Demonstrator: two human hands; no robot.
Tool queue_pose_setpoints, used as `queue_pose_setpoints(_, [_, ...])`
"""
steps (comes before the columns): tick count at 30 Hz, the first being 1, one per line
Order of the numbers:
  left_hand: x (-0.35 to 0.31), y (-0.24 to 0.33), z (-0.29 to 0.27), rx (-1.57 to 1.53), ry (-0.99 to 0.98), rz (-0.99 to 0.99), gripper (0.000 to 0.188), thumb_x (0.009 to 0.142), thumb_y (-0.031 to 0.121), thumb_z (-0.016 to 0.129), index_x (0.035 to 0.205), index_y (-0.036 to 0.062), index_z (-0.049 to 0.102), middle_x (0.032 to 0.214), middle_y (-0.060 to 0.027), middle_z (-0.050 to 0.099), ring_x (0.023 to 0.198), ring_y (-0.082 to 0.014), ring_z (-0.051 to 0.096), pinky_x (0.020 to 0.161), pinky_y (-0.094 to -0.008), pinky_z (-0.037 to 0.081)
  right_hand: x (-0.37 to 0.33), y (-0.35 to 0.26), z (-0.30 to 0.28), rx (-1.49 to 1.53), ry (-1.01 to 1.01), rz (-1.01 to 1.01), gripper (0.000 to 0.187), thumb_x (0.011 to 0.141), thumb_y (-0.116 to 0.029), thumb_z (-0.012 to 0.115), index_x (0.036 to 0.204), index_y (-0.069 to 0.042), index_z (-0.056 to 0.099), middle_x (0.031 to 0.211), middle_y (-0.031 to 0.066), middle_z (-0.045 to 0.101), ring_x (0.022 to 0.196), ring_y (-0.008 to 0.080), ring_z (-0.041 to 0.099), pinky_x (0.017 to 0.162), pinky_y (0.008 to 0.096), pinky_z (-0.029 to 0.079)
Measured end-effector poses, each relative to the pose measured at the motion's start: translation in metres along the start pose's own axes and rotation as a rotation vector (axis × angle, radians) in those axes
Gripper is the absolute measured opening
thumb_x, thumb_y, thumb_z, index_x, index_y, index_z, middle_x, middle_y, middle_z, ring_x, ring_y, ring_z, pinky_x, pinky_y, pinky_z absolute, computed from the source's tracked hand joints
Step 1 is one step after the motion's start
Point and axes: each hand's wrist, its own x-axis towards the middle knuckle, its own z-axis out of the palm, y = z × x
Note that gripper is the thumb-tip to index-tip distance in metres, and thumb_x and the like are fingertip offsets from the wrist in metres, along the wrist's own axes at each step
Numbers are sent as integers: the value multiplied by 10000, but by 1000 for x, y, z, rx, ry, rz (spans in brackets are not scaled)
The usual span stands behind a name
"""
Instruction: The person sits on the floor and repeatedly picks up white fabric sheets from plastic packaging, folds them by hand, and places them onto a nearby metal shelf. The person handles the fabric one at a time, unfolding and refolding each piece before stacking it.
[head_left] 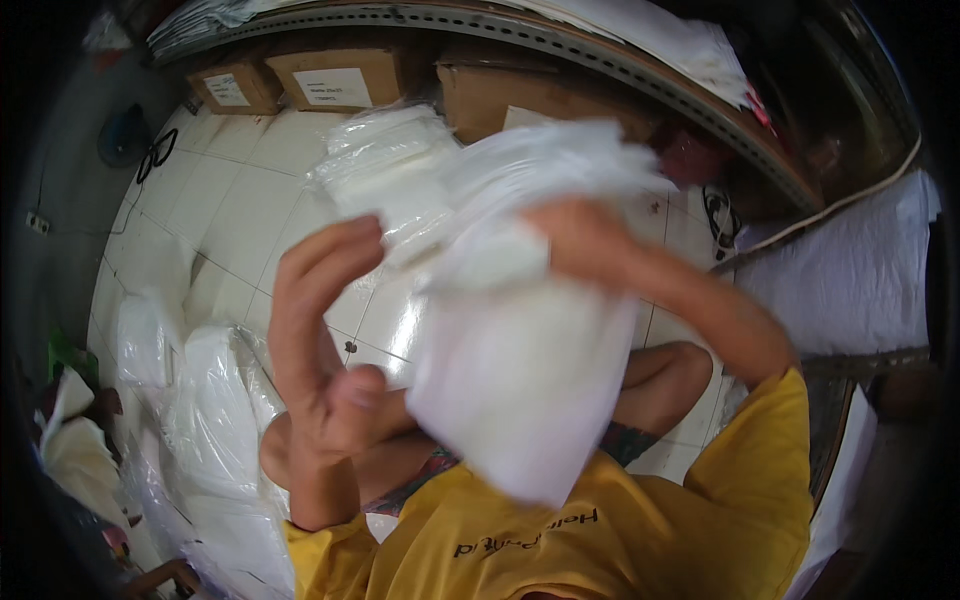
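Note:
My right hand (585, 240) grips a bundle of thin white plastic sheets or bags (520, 370), raised in front of my chest. The bundle is smeared by motion, so its exact kind is hard to make out. Its lower part hangs over my crossed legs, and the upper part fans out beyond the hand. To the left, my left hand (325, 330) is lifted with fingers apart and holds nothing. Past the bundle, a stack of clear-wrapped white packs (385, 165) lies on the floor, partly covered by it.
More wrapped white packs (215, 400) lie on the tiled floor (235, 210) at my left. Cardboard boxes (335, 78) stand under a metal shelf (560, 40) at the back. A large white bundle (850, 270) rests at the right. A dark cable (158, 155) lies far left.

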Motion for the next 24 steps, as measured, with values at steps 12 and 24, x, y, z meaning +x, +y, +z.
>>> queue_pose_setpoints(12, [161,5,60,872,-735,76,626,759,107,681,1343,45,461,877,-196,676,862,-382,655,726,-447,513,30,-33,-143,-535,-22,-137,325,801,-265,717,1021,-28,683,945,184,684,954,355,647,853,455,505])
queue_pose_setpoints(24, [204,11,106,866,-931,-129,330,842,263,623,1038,4,679,830,-175,686,757,-290,661,739,-395,504,-15,23,-147,-474,450,-126,273,835,-256,685,1005,-45,650,911,221,655,871,366,645,771,441,513])
